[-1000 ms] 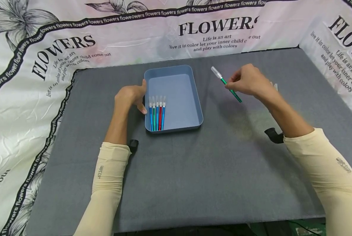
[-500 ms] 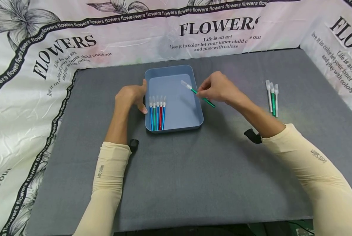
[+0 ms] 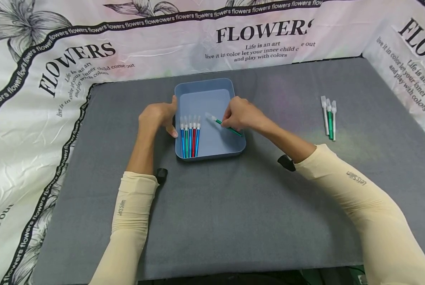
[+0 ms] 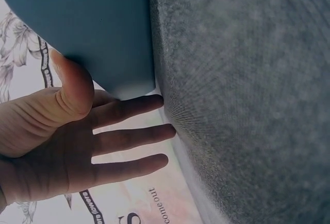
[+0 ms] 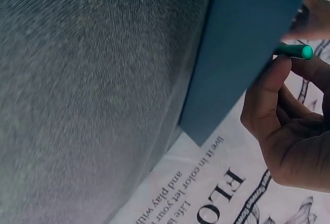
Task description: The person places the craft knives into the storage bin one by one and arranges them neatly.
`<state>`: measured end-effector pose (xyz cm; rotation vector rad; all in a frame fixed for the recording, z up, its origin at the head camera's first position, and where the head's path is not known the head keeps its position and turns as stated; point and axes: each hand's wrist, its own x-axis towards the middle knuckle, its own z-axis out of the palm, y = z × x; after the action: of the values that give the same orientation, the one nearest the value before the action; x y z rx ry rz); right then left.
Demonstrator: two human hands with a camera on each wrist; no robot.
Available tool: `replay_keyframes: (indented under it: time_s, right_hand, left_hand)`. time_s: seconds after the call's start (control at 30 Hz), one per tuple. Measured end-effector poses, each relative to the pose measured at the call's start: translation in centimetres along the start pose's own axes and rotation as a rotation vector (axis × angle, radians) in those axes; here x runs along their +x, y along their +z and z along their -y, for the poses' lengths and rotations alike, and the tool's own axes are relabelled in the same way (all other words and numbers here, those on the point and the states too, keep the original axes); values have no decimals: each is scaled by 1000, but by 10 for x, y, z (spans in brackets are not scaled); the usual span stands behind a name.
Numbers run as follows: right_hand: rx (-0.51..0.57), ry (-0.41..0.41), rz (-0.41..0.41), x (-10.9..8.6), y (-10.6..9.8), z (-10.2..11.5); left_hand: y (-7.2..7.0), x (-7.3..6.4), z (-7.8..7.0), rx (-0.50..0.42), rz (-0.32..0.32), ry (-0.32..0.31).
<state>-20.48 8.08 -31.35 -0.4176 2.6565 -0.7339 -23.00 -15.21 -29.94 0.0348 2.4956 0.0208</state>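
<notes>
A blue-grey tray (image 3: 212,99) stands on the table, and my left hand (image 3: 159,115) rests against its left side. The thumb (image 4: 75,85) lies at the tray's wall while the other fingers stretch out straight. Over the tray's right half, my right hand (image 3: 243,114) pinches a green craft knife (image 3: 233,131) with a clear cap, held tilted with the cap toward the upper left. In the right wrist view, the knife's green end (image 5: 301,51) sticks out past the fingertips. Several capped craft knives (image 3: 189,138), blue, green and red, lie side by side at the tray's lower left.
Two silver craft knives (image 3: 324,115) and a green one (image 3: 330,120) lie together on the right of the grey tablecloth (image 3: 241,221). A white printed sheet (image 3: 183,47) with flower drawings borders the table at the back and sides.
My right hand has carried the green craft knife leftward and toward me, from the table's right side to over the tray. The left hand and the tray have stayed put.
</notes>
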Motion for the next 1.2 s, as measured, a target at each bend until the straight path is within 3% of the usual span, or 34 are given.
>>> replay_keyframes:
  time_s: [0.17,0.5,0.7,0.9,1.2]
  right_hand:
    - [-32,11,0,4,13,6]
    - [13,-19,38,13,35,17]
    - [9,-37,53,17,40,23]
    - [-67,-64,68,19,42,28]
    - [-80,-103,158,22,43,30]
  left_hand:
    - [0,0,-1,13,-4,7]
    - [1,-2,0,-13,-19,1]
    - [-1,-2,1,-5,-20,-2]
    - [-1,-3,1,-14,-33,-9]
    - [0,0,2,-19,-19,2]
